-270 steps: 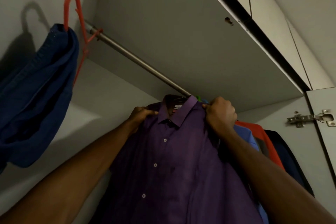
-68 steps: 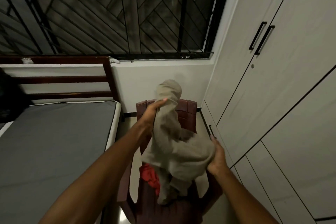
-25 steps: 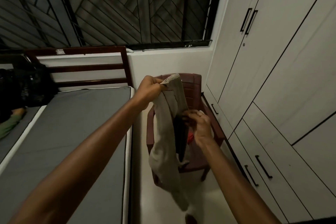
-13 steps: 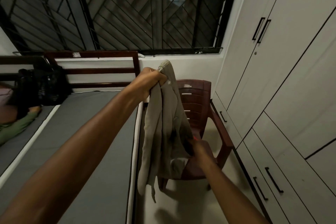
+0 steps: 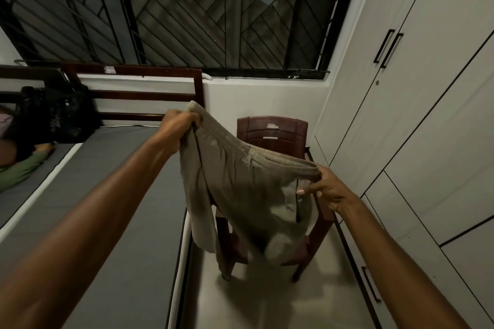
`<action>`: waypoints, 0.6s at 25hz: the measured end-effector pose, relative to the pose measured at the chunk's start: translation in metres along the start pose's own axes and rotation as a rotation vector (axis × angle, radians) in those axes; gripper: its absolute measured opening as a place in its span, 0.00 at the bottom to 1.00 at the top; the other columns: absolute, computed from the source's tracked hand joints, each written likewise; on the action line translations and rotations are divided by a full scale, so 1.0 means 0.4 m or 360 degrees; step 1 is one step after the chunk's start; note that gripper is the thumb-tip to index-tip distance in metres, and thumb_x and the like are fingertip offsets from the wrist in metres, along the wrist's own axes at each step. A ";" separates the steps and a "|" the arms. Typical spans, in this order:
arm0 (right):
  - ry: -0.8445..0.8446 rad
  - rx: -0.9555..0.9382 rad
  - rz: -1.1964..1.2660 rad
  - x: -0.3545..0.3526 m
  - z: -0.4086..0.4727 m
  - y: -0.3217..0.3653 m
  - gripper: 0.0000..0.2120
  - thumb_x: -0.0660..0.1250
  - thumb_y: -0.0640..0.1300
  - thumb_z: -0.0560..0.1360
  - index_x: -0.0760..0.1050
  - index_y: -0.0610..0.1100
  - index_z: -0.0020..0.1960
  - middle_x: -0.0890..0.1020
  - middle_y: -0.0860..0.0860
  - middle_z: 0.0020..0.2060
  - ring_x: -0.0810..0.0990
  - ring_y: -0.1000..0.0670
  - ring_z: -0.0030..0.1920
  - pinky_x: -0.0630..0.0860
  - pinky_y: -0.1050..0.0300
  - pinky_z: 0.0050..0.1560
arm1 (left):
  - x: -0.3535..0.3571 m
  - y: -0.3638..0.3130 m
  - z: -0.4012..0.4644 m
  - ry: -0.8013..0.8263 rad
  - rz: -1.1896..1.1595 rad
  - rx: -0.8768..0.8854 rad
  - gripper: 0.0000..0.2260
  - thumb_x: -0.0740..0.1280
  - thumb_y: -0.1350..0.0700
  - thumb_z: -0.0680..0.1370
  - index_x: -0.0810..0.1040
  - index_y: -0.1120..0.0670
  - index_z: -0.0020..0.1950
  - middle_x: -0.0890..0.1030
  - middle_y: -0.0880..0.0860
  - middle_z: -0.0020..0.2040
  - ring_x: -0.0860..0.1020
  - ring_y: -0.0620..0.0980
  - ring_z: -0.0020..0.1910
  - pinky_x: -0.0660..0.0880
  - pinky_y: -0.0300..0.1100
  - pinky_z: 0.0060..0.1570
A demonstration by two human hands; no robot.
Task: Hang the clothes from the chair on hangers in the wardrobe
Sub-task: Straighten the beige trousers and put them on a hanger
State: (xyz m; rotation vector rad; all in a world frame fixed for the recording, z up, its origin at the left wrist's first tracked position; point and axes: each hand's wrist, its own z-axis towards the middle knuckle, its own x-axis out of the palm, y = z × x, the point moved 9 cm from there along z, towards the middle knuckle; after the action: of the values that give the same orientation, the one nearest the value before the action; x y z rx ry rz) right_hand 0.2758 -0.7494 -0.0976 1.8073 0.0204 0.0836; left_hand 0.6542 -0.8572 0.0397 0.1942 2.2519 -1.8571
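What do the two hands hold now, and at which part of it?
Both hold the beige trousers by the waistband: the left hand grips one end, the right hand pinches the other.

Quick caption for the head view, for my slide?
Both hands, left and right, stretch khaki trousers by the waistband above the chair.

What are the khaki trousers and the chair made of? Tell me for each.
Khaki trousers: soft matte woven cloth, probably cotton; they drape in folds and the waistband is gathered.
Chair: likely moulded plastic, dark reddish brown; slotted one-piece back with a slight sheen.
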 end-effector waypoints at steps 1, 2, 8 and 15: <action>-0.0027 -0.0023 -0.0143 -0.003 0.005 0.023 0.27 0.75 0.25 0.67 0.78 0.38 0.65 0.85 0.42 0.59 0.82 0.41 0.63 0.78 0.40 0.66 | 0.009 0.014 0.002 -0.0010 -0.0081 -0.0010 0.03 0.67 0.62 0.74 0.76 0.54 0.44 0.77 0.54 0.44 0.76 0.51 0.47 0.74 0.45 0.47; -0.0096 -0.0050 -0.0185 -0.011 0.009 0.042 0.22 0.76 0.30 0.69 0.80 0.36 0.63 0.85 0.40 0.56 0.83 0.39 0.61 0.78 0.40 0.65 | 0.012 0.029 0.009 -0.0026 -0.0152 -0.0026 0.04 0.66 0.63 0.73 0.76 0.54 0.43 0.77 0.54 0.44 0.76 0.52 0.48 0.74 0.45 0.48; -0.0462 -0.0277 0.0155 -0.087 0.028 0.167 0.16 0.76 0.38 0.73 0.82 0.34 0.59 0.86 0.39 0.53 0.85 0.38 0.55 0.84 0.48 0.56 | 0.020 0.073 0.014 0.0110 0.0078 0.0064 0.04 0.73 0.55 0.76 0.80 0.54 0.47 0.81 0.54 0.48 0.78 0.51 0.50 0.74 0.42 0.48; -0.0625 -0.0395 0.0165 -0.064 0.045 0.272 0.14 0.76 0.41 0.75 0.83 0.34 0.58 0.87 0.41 0.51 0.87 0.41 0.52 0.83 0.46 0.58 | -0.013 0.058 -0.018 0.0020 0.0391 0.0386 0.09 0.72 0.47 0.78 0.85 0.52 0.50 0.86 0.52 0.45 0.85 0.51 0.47 0.83 0.55 0.51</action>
State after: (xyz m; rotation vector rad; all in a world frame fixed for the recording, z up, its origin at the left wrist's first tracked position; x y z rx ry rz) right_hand 0.2482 -0.7943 0.0028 1.5496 -0.3491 -0.1889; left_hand 0.6643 -0.8453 0.0202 0.4988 1.9040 -1.9895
